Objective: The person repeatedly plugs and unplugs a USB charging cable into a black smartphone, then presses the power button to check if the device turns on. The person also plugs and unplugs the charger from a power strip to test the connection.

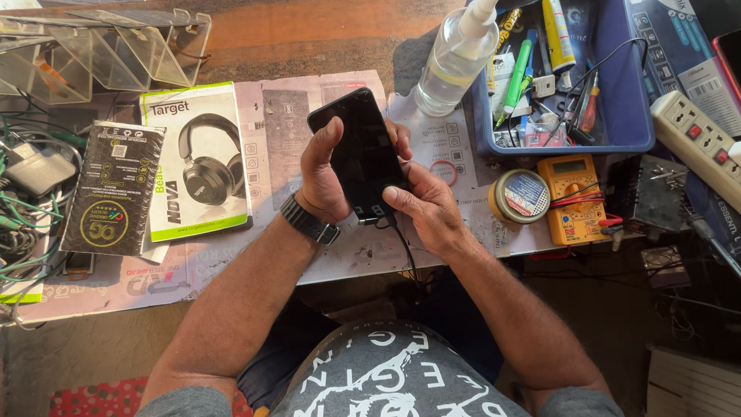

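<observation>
Smartphone (363,154), black with a dark, unlit screen, sits upright between both my hands above the middle of a workbench. My left hand (323,176) wraps its left edge, thumb laid along the side of the screen and fingers curled behind the body; a dark wristwatch (309,221) circles that wrist. My right hand (428,205) closes on the lower right corner, thumb pressed on the bottom of the glass, fingers tucked behind. A thin black cable (401,239) hangs from the bottom edge of the phone and drops toward my lap.

Under my hands lies a pale printed paper mat (278,131) spread over the wooden workbench (309,35). To the left on the mat rests a white and green headphone box (197,158), and just left of it a black flat package (114,189). Farther left is a tangle of green wires (23,224), with clear plastic bins (100,50) behind.

Just beyond the phone, to the right, stands a clear spray bottle (455,58). Beside it is a blue plastic tray (617,116) filled with pens, tubes and screwdrivers. In front of the tray sit a round tin (519,196) and a yellow multimeter (571,197) with red and black leads. A white power strip (695,143) lies at the far right.
</observation>
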